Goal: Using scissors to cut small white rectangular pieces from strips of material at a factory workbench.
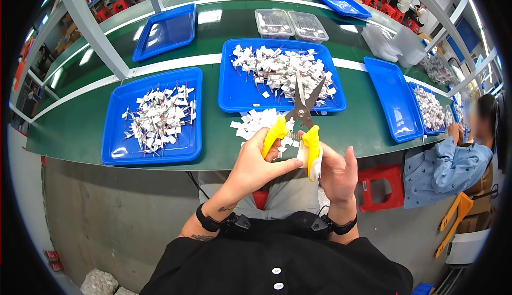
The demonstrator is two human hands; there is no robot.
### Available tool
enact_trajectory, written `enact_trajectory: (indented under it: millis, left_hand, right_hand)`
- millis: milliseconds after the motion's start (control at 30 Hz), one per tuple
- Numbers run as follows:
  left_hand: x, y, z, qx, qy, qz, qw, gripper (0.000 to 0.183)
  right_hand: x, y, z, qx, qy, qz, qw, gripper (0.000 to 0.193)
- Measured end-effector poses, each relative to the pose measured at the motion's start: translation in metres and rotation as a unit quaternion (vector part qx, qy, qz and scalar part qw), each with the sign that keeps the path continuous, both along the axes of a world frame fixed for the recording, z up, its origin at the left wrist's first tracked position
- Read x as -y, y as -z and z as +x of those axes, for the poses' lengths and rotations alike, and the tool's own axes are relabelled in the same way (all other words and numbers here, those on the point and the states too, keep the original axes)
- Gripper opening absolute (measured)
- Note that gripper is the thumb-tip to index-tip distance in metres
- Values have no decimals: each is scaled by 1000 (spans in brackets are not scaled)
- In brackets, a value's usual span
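A pair of spring-loaded scissors [302,114] with yellow handles points away from me, its blades spread apart above the near edge of a blue tray. My left hand [257,159] grips the left handle, and its thumb reaches across to the right handle. Around that right handle sits white wrapping, perhaps tape or paper [315,168], with a loose lower end. My right hand [336,172] has its fingers against the right handle and its thumb raised away from it. Just beyond my hands, small white tags [250,123] lie loose on the green table.
The middle blue tray [229,95] and left blue tray [111,135] hold heaps of small white-tagged parts with thin wires. Other blue trays [160,34] and clear plastic boxes [274,24] stand farther back. At right, a person in a blue shirt [448,167] sits beside a red stool [381,188].
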State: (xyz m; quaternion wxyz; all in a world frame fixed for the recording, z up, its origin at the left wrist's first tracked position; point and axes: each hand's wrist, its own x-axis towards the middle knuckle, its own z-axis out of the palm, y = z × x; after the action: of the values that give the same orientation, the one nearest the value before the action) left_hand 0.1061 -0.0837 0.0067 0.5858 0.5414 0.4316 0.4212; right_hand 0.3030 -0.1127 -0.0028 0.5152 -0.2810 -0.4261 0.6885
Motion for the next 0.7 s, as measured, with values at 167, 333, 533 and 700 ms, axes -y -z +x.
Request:
enact_trajectory:
  millis: [167,333,533,700]
  left_hand:
    - [5,-4,-2,-35,1,8,999,59]
    - [10,4,2,-25,-5,39,999,63]
    - [10,6,-1,100,16,-32,994,56]
    - [7,21,-4,190,60,-104,974,53]
  right_hand:
    - [0,3,1,119,46,7,992,41]
    - [-4,6,-11,283,154,144,936,18]
    - [0,2,-12,321,154,150,922,14]
    - [0,1,-11,316,129,109,934,18]
